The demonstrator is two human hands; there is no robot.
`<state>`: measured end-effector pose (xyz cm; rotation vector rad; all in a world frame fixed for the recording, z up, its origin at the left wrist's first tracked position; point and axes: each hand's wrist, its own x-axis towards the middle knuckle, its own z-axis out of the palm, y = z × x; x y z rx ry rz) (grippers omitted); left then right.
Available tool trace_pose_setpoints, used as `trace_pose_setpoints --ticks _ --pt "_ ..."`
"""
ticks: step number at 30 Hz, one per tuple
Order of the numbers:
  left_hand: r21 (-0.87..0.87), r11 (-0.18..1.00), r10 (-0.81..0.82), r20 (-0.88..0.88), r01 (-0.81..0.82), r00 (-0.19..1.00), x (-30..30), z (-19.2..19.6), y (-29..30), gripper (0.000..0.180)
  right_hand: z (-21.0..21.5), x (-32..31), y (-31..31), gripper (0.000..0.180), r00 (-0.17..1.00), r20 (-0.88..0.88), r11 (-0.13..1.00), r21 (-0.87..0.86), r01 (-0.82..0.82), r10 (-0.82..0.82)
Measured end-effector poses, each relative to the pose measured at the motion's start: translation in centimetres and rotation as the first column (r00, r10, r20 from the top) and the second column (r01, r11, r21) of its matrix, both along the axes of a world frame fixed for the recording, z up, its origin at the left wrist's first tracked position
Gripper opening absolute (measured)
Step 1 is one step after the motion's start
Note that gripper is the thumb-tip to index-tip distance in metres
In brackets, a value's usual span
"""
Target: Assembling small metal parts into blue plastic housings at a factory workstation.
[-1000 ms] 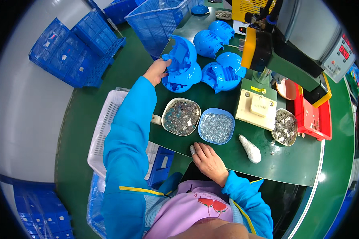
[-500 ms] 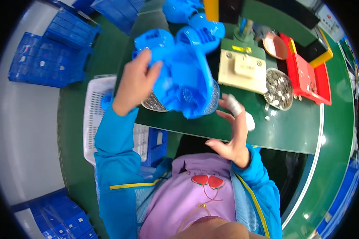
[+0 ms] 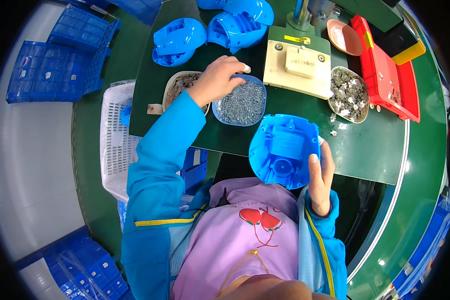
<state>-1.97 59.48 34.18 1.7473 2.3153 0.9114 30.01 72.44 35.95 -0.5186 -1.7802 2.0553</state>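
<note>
My right hand [image 3: 323,181] grips the right edge of a blue plastic housing [image 3: 287,142], its hollow inside facing up, with ribs and a round grille showing. The housing hangs over the bench's near edge. My left hand [image 3: 217,80] reaches over the far left rim of a light-blue bowl [image 3: 240,105] full of small silvery metal parts. Its thumb and white-wrapped fingertip are apart, and nothing shows between them. Partly under my left wrist, a cream bowl [image 3: 171,90] holds small dark parts.
More blue housings [image 3: 180,40] lie at the back left of the green bench [image 3: 370,160]. A press with a cream block [image 3: 297,70] stands right of centre, near a bowl of metal and white bits [image 3: 349,95] and a red tray [image 3: 390,90]. A white basket [image 3: 116,135] stands left of the bench.
The blue housing has passed from my left hand to my right and come down nearer my body, to the right. My left hand has let go and moved over the light-blue bowl.
</note>
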Motion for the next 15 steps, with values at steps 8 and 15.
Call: trace_pose_setpoints --ticks 8,15 --pt "-0.166 0.986 0.044 0.11 -0.025 0.993 -0.7 -0.7 2.5 0.02 -1.0 -1.0 -0.3 0.049 1.0 -0.016 0.99 0.143 0.005 -0.003" --pt "-0.165 0.986 -0.025 -0.17 -0.004 0.985 -0.5 -0.5 3.1 0.02 -1.5 -1.5 0.3 0.049 0.999 -0.041 0.982 0.19 -0.019 0.028"
